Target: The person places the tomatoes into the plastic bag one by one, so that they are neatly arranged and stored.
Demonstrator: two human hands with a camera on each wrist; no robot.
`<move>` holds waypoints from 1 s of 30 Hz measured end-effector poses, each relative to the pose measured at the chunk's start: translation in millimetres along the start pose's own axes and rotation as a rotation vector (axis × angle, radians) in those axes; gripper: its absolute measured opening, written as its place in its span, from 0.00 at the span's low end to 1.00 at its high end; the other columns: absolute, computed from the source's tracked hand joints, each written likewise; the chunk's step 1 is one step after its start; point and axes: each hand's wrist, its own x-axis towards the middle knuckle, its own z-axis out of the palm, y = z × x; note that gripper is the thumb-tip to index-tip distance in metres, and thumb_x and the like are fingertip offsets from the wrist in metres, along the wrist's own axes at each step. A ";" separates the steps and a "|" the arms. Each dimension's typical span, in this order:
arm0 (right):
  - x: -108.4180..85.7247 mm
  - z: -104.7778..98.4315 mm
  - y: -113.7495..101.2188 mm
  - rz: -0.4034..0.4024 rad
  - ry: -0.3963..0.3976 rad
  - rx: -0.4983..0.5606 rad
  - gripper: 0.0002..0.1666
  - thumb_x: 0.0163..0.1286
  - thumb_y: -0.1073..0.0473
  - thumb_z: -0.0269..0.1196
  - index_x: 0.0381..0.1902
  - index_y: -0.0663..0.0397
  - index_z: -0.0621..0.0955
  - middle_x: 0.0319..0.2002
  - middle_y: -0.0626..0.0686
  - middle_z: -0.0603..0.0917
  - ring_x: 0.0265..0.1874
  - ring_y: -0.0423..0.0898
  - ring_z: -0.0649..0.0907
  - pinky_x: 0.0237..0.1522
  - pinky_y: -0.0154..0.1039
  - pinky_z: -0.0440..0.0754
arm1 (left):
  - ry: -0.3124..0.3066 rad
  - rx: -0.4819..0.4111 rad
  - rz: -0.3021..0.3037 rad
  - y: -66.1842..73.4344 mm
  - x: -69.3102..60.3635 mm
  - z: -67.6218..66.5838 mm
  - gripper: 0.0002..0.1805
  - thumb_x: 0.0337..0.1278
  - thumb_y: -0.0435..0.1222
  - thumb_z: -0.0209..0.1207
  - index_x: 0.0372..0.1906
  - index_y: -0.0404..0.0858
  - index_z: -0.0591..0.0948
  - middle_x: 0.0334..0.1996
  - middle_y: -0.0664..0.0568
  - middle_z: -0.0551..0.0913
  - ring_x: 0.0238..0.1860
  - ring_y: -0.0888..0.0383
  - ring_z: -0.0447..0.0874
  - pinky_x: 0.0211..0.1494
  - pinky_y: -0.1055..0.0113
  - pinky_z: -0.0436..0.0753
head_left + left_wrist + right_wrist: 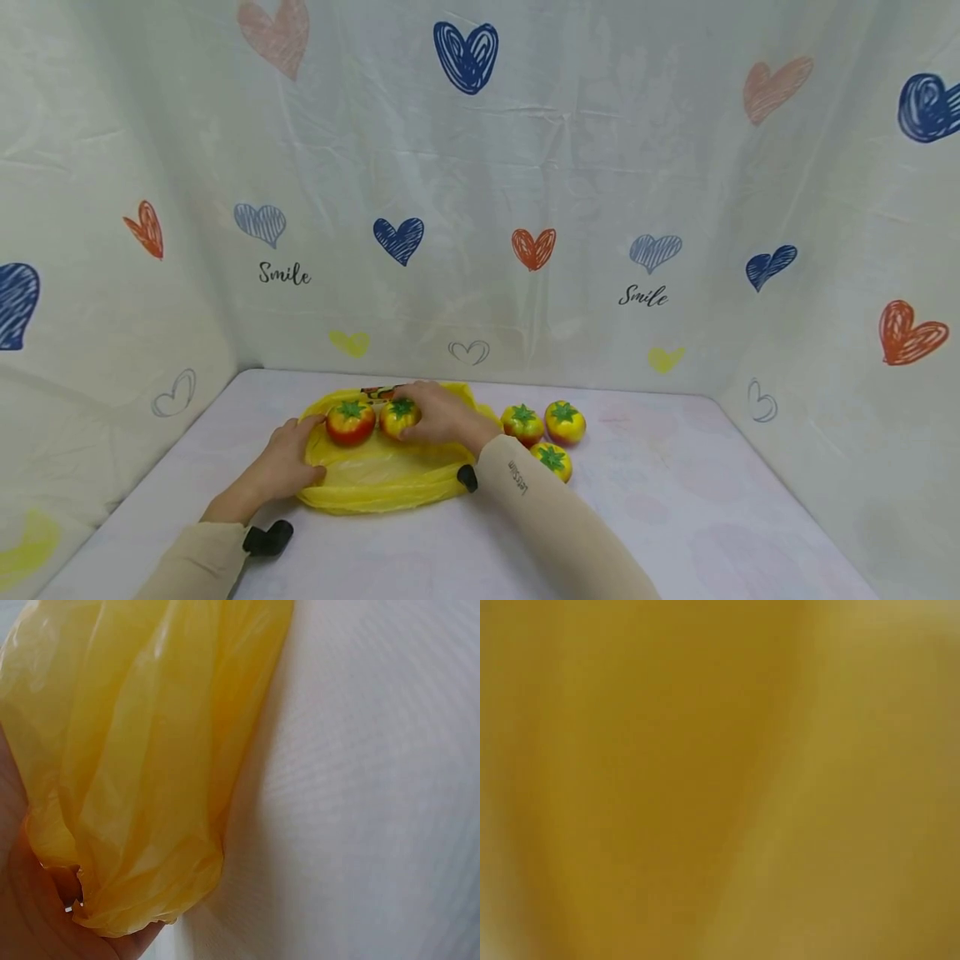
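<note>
A yellow plastic bag [375, 497] lies spread on the table with its mouth facing up. Inside it are a red-and-yellow fruit [350, 423] with a green leafy top and a second, yellower one [399, 418]. My right hand [435, 414] grips that second fruit from its right side. At the bag's left edge, my left hand [281, 463] holds the rim with fingers and thumb curled around it. The left wrist view shows the bag's crumpled side [142, 765] against my left hand [45, 915]. Only blurred yellow plastic [667, 750] fills the right wrist view.
Right of the bag, three more fruits stand close together: one [522, 424] near the bag, one [565, 422] beside it and one [552, 461] in front, partly behind my right sleeve [555, 508]. A white curtain [465, 317] with hearts hangs behind the table [675, 500].
</note>
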 end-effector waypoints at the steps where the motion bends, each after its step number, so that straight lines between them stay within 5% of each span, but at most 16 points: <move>1: 0.7 1.3 0.7 -0.005 0.000 -0.007 0.33 0.59 0.45 0.67 0.63 0.34 0.72 0.64 0.41 0.70 0.64 0.42 0.67 0.66 0.41 0.64 | -0.001 -0.002 -0.002 -0.1 0.1 0.1 0.43 0.39 0.33 0.66 0.65 0.27 0.62 0.53 0.30 0.66 0.51 0.37 0.65 0.55 0.38 0.70; 30: 2.0 5.3 -0.2 0.063 0.020 -0.019 0.37 0.60 0.44 0.66 0.66 0.40 0.69 0.64 0.46 0.70 0.60 0.43 0.71 0.64 0.40 0.67 | -0.002 -0.004 -0.021 -3.3 1.7 2.3 0.43 0.38 0.33 0.66 0.65 0.28 0.62 0.53 0.31 0.66 0.51 0.38 0.65 0.54 0.39 0.71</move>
